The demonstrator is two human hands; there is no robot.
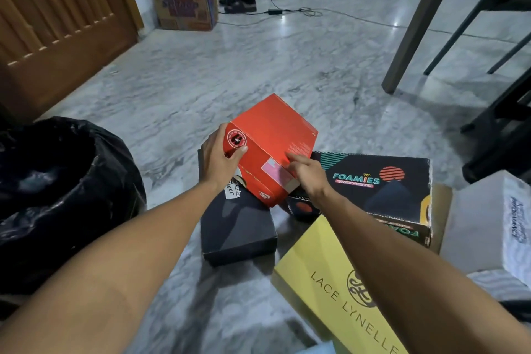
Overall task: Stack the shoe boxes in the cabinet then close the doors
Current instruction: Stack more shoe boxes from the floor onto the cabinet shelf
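Two hands hold a red shoe box [273,141] tilted above the marble floor [230,72]: the left hand [219,159] has its grip grasping the box's end, thumb over a round printed seal, while the right hand [309,174] presses fingertips on the box's near side beside a pink label, whether that grip curls under the edge I cannot tell. Just below lie a black shoe box [238,227], a black Foamies box [382,187] and a yellow Lace Lynelle box [330,276], with a black plastic bag [57,187] to the left.
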